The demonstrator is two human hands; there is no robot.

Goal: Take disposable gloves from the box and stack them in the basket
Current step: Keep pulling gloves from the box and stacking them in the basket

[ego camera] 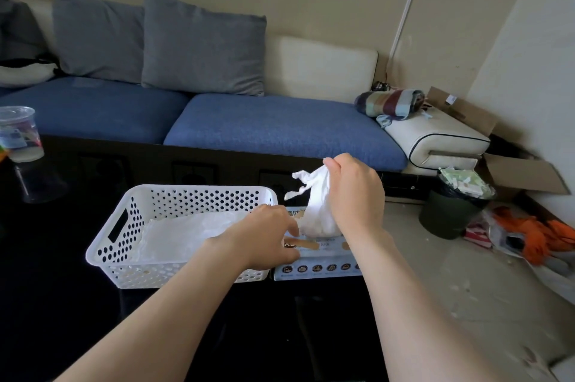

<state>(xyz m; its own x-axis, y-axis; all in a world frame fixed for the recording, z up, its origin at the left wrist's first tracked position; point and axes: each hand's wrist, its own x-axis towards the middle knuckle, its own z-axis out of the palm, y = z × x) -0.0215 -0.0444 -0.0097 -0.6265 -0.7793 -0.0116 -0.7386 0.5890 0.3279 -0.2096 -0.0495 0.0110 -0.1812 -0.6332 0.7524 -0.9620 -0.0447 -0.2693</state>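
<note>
Left hand (267, 235) and glove (317, 210) hide the box (323, 269) top; print unreadable.

White basket (186, 198) dotted with round holes, centre; white gloves (317, 204); pale blue box (320, 269) (dark round icons along its front); blue sofa (280, 123), grey cushions (202, 45); striped blanket (389, 103), right.
</note>
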